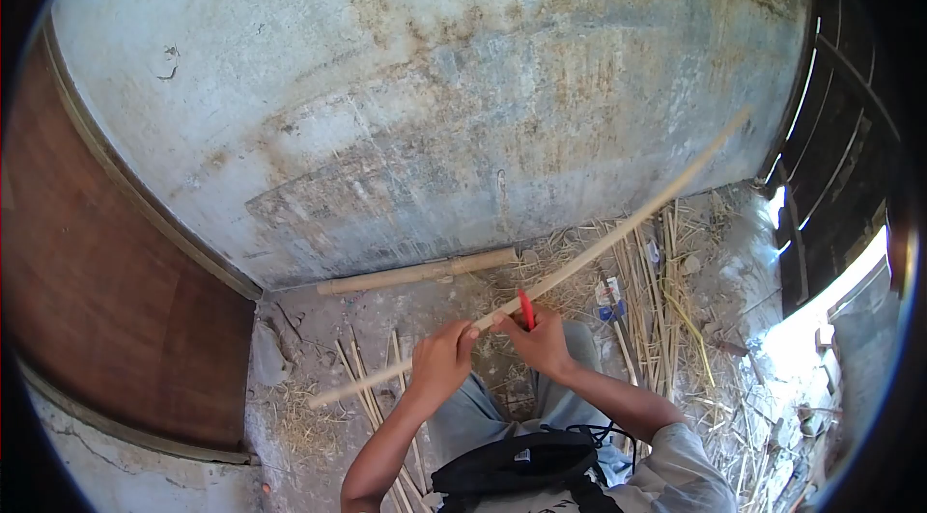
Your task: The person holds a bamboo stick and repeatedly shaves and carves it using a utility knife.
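Observation:
A long, pale bamboo strip slants across my lap, its far end raised toward the wall at the right. My left hand is closed round the strip near its lower part. Close beside it, my right hand grips a slim red tool and touches the strip with its thumb. Whether the red tool is a knife or a marker I cannot tell; its working end is hidden.
A thick bamboo pole lies along the foot of the stained wall. Split strips and shavings litter the floor at the right. More thin strips lie at my left. A brown door stands on the left.

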Tool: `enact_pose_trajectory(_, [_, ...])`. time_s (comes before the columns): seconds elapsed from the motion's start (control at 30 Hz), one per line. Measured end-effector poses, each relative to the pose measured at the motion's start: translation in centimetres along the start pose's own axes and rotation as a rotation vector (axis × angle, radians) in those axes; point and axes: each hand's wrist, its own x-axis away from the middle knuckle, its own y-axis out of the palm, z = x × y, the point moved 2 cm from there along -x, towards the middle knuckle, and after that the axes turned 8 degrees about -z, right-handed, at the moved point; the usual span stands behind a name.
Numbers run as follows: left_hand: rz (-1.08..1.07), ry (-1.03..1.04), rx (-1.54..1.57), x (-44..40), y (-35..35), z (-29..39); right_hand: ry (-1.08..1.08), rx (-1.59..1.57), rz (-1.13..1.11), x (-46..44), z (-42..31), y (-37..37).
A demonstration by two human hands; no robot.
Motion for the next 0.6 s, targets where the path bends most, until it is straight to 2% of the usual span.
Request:
enact_pose_trajectory(0.03, [-0.002, -0.004, -0.002, 0.5, 0.9, -1.4, 0.017, 0.251, -0.094, 0.3, 0.4, -0.5])
enact_pose_trajectory(0.07, [-0.055, -0.043, 0.151, 1.1, 1.9, -3.1, 0.033, 0.500, -0.191, 0.6, 0.8, -0.8])
enact_pose_trajectory(0.1, [-0.105, -0.084, 0.307, 1.9, 3.0, -4.5, 0.037, 0.498, -0.198, 1.1, 1.0, -1.0])
enact_pose_trajectory(0.13, [-0.104, -0.093, 0.310, 2.7, 3.9, -5.5, -0.041, 0.585, -0.174, 1.6, 1.0, -1.1])
enact_pose_trajectory(0.17, [-0.150, -0.192, 0.450, 3.5, 4.9, -6.4, -0.119, 0.671, -0.149, 2.2, 1.0, -1.3])
enact_pose_trajectory(0.2, [-0.195, -0.293, 0.589, 4.3, 5.8, -7.1, -0.114, 0.669, -0.157, 2.6, 1.8, -1.7])
enact_pose_trajectory(0.3, [-0.146, -0.323, 0.705, 5.8, 7.5, -7.9, -0.124, 0.728, -0.233, 3.4, 4.7, -2.3])
enact_pose_trajectory(0.37, [-0.144, -0.349, 0.729, 6.5, 8.2, -8.3, -0.113, 0.752, -0.389, 4.0, 5.8, -2.2])
enact_pose_trajectory(0.43, [-0.143, -0.370, 0.752, 7.0, 9.2, -8.6, -0.127, 0.794, -0.391, 4.5, 6.6, -1.6])
enact_pose_trajectory(0.5, [-0.044, -0.324, 0.639, 7.6, 10.1, -8.8, -0.140, 0.836, -0.393, 4.9, 6.9, -1.4])
enact_pose_trajectory(0.6, [-0.034, -0.370, 0.681, 8.0, 10.1, -8.8, -0.177, 0.888, -0.373, 5.0, 6.6, -1.1])
